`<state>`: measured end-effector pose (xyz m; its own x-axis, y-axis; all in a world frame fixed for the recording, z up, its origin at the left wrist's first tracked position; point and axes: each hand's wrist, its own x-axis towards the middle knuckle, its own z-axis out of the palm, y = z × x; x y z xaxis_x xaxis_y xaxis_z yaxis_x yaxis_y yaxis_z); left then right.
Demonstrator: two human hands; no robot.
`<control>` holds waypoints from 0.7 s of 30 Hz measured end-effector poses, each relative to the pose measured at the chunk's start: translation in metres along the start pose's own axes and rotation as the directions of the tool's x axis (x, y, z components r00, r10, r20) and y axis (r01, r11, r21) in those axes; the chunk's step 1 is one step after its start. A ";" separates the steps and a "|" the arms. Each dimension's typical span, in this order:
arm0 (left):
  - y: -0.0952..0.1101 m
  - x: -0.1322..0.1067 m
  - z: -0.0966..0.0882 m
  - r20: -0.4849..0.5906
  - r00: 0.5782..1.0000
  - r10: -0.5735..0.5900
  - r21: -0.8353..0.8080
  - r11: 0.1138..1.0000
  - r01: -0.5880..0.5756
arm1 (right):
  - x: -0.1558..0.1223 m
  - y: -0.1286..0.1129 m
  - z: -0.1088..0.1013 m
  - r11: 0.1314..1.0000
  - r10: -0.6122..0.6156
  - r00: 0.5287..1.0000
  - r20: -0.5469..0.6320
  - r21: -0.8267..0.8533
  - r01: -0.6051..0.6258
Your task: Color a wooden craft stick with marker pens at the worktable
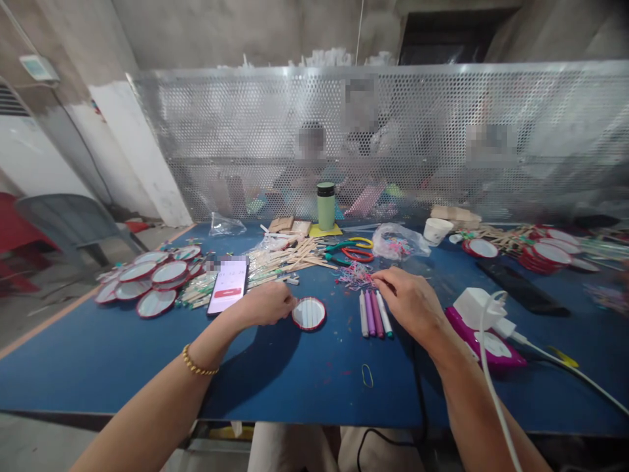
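Observation:
My left hand (270,303) is closed with curled fingers, its fingertips by the left rim of a small round white disc with a red edge (309,314). The disc lies flat on the blue table. Whatever those fingers may hold is hidden. My right hand (409,300) is in a pinch at the right side of a pile of small pink and purple string-like pieces (354,276); anything between the fingertips is too small to make out. Beneath that pile lie several markers (372,314) side by side, close to the right hand. A thin yellow-green loop (367,375) is nearer to me.
Red-rimmed discs (156,303) are heaped at left beside a lit phone (228,286). Behind lie wooden sticks (299,254), pliers (358,252), a green bottle (325,206) and a white cup (437,231). A magenta power strip (501,351) with cables stands at right. People sit beyond the perforated screen (236,144).

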<state>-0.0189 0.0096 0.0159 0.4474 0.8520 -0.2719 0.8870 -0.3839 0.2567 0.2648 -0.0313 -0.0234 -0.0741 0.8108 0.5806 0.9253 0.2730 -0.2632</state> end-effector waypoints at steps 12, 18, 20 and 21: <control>0.018 -0.001 0.014 -0.201 0.976 0.081 0.146 0.988 -0.052 | -0.006 -0.009 0.014 0.974 -0.212 0.928 0.307 -0.013 0.226; 0.006 -0.008 -0.007 -0.203 0.973 0.105 0.161 0.984 -0.072 | -0.009 -0.013 0.004 0.970 -0.236 0.972 -0.001 -0.069 0.235; 0.000 -0.006 -0.023 -0.231 0.969 0.090 0.225 0.974 -0.037 | -0.010 -0.015 -0.001 0.975 -0.219 0.970 -0.104 -0.072 0.212; -0.001 -0.002 -0.030 -0.246 0.964 0.098 0.241 0.970 -0.038 | -0.011 -0.017 -0.002 0.977 -0.210 0.968 -0.140 -0.064 0.203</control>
<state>-0.0245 0.0189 0.0444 0.4905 0.8714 -0.0086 0.8710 -0.4899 0.0361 0.2513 -0.0456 -0.0233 -0.2143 0.6548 0.7248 0.9127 0.3985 -0.0901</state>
